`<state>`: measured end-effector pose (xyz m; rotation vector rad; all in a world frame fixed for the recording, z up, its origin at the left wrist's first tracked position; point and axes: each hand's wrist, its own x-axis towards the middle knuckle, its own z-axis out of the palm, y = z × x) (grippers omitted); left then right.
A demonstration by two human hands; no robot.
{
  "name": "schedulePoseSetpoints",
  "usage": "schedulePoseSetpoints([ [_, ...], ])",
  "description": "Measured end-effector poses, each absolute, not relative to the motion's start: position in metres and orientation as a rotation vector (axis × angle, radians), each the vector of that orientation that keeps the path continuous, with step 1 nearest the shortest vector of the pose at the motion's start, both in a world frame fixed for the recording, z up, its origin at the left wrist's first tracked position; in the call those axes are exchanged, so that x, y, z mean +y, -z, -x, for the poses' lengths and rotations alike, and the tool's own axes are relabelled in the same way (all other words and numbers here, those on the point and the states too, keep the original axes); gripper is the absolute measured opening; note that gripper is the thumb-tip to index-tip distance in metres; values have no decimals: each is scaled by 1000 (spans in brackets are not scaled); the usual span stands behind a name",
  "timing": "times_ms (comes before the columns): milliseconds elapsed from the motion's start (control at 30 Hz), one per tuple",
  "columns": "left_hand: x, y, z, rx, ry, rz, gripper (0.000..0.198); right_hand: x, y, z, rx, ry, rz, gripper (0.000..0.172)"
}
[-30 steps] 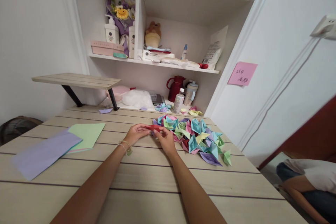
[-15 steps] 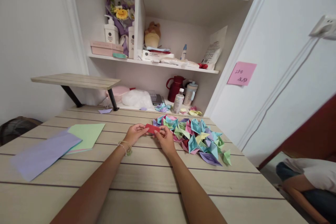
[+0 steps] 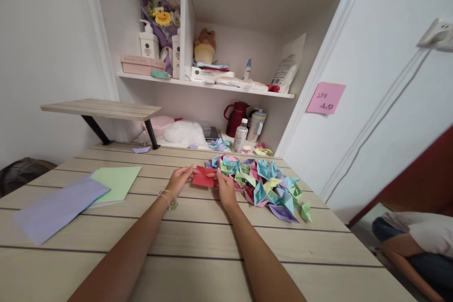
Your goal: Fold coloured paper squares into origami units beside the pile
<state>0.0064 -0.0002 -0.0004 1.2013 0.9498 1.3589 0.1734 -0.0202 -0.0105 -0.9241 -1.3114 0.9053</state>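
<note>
I note red paper [image 3: 202, 178] in the grip, between my hands; left hand [image 3: 180, 181] pinches one edge, right hand [image 3: 225, 188] the other, fingertips closed; folded-paper pile [image 3: 260, 192] just right of the grip.

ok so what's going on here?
The bare left hand and bare right hand hold a small, four-sided red piece of paper between them, over a pale slatted table. A heap of multicoloured folded-paper shapes lies just right of them. Over on the left, a large flat purple paper sheet partly covers a light green one.
</note>
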Motion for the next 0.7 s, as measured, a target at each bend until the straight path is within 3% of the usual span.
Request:
schedulePoseSetpoints([
  [133, -1, 0, -6, 929, -1374, -1268, 35, -17, 14, -172, -1310, -913, 880, 28],
  [300, 0, 3, -5, 930, -1354, -1301, 32, -17, 15, -172, -1201, -884, 887, 44],
  [700, 3, 3, -6, 953, -1433, -1112, 41, -15, 15, -173, -1243, -858, 812, 16],
])
